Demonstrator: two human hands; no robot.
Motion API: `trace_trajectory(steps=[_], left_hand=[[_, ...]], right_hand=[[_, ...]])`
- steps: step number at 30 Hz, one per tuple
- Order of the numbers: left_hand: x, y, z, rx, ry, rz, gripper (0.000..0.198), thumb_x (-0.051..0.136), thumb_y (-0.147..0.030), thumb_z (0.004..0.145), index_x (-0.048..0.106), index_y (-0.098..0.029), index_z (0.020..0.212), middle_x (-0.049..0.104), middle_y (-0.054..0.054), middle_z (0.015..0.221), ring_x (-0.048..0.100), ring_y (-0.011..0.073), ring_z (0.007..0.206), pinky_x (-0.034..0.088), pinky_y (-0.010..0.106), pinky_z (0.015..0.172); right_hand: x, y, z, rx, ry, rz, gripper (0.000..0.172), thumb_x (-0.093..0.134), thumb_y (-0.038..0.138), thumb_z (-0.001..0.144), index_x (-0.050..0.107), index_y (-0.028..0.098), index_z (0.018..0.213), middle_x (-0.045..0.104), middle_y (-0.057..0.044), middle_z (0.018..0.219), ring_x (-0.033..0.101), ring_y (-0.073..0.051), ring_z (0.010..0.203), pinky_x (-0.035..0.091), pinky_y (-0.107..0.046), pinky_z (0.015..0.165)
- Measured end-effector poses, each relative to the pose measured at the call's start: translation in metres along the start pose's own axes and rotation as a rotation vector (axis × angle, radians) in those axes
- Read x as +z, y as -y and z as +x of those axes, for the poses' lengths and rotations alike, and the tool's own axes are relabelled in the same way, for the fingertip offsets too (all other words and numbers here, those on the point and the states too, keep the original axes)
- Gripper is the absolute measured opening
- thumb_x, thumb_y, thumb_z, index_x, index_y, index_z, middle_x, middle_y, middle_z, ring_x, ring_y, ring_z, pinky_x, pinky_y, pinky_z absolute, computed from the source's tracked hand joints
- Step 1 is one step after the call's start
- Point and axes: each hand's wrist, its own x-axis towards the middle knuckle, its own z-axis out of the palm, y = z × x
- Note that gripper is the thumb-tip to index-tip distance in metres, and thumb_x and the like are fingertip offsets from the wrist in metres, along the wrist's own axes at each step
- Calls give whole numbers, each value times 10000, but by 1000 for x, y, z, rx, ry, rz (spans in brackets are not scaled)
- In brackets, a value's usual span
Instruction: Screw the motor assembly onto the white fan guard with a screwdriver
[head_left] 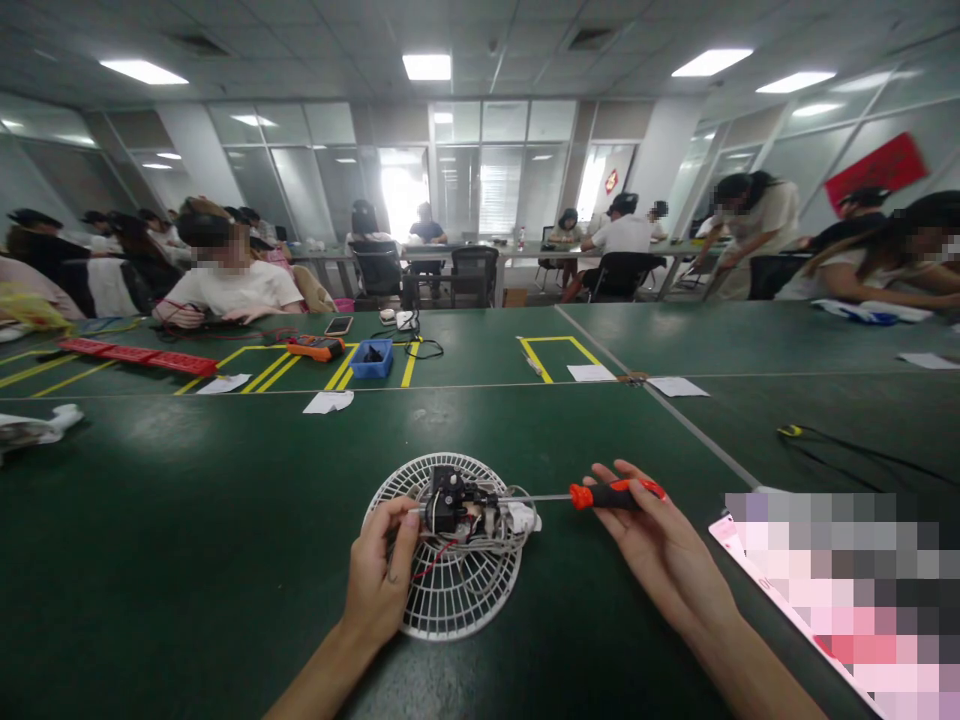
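A round white fan grille (457,610) lies flat on the green table in front of me. Over it sits a black fan motor assembly (448,500) with white cords and a red wire bundled about it. My left hand (386,550) grips the left end of the motor between thumb and fingers. In my right hand (649,520) is a screwdriver (615,495) with a red and black handle, held between thumb and fingers. Its long shaft points left, and the tip meets the right side of the motor assembly; the exact contact spot is too small to make out.
A pink-edged, pixelated object (832,600) lies at the right. Farther back are a blue bin (372,360), an orange multimeter (316,347), a red tray strip (139,355), paper sheets (328,402) and a black strap (847,445). Several people sit at the tables beyond.
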Motion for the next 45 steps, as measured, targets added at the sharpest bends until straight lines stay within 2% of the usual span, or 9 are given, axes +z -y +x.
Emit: trace_trajectory(steps=[3, 5, 10, 16, 24, 27, 33, 39, 45], left_hand=[[-1, 1, 0, 9, 2, 19, 346, 590, -518, 946, 677, -191, 1020, 736, 55, 868, 708, 195, 765, 578, 299, 729], [0, 2, 0, 16, 4, 24, 340, 581, -510, 955, 672, -191, 1026, 733, 50, 874, 705, 191, 772, 570, 301, 745], [2, 4, -1, 2, 11, 26, 343, 571, -511, 962, 662, -194, 1057, 734, 54, 923, 711, 198, 811, 566, 320, 781], [0, 6, -2, 2, 0, 53, 383, 543, -533, 966, 669, -192, 1085, 736, 70, 956, 713, 217, 815, 567, 358, 790], [-2, 14, -2, 44, 4, 138, 430, 552, -553, 955, 710, -210, 1161, 752, 87, 1047, 714, 247, 916, 537, 399, 872], [-2, 14, -2, 50, 5, 134, 432, 552, -555, 955, 714, -206, 1151, 754, 90, 1043, 714, 245, 905, 538, 395, 867], [-1, 11, -1, 19, 12, 108, 441, 543, -565, 955, 704, -198, 1140, 759, 90, 997, 721, 245, 871, 555, 387, 824], [1, 14, -1, 48, 5, 100, 419, 568, -544, 947, 716, -190, 1114, 767, 97, 1005, 730, 239, 858, 577, 366, 787], [-1, 14, -1, 142, -6, 166, 369, 563, -478, 970, 728, -223, 1179, 770, 89, 1115, 723, 243, 972, 568, 380, 875]], right_hand=[[1, -1, -1, -34, -28, -58, 413, 863, 529, 781, 747, 281, 1089, 717, 18, 801, 703, -170, 736, 662, -279, 664], [2, -1, -2, -50, -35, -93, 463, 899, 526, 736, 758, 273, 1098, 675, 42, 723, 641, -134, 627, 621, -220, 570], [6, 1, -6, -17, -51, -48, 531, 1001, 387, 586, 799, 244, 1056, 774, 1, 875, 713, -155, 792, 648, -234, 762], [7, 0, -6, 61, -44, 47, 350, 952, 293, 643, 811, 248, 960, 802, -11, 894, 741, -192, 889, 654, -291, 852], [6, 4, -7, 85, -28, 83, 388, 866, 167, 668, 779, 231, 1040, 819, -46, 1041, 747, -221, 1037, 620, -346, 947], [7, 3, -7, 99, -22, 95, 334, 861, 243, 720, 772, 235, 1042, 815, -60, 1030, 752, -240, 1031, 627, -377, 930], [8, 6, -7, 194, -5, 50, 289, 828, 318, 784, 779, 253, 1061, 753, -29, 783, 716, -183, 675, 641, -287, 638], [5, 8, -5, 165, -52, 67, 263, 834, 221, 699, 790, 238, 958, 790, -54, 885, 742, -210, 825, 650, -307, 754], [5, 7, -7, 137, -23, 62, 384, 885, 192, 619, 783, 245, 985, 783, -34, 916, 733, -220, 922, 639, -365, 884]])
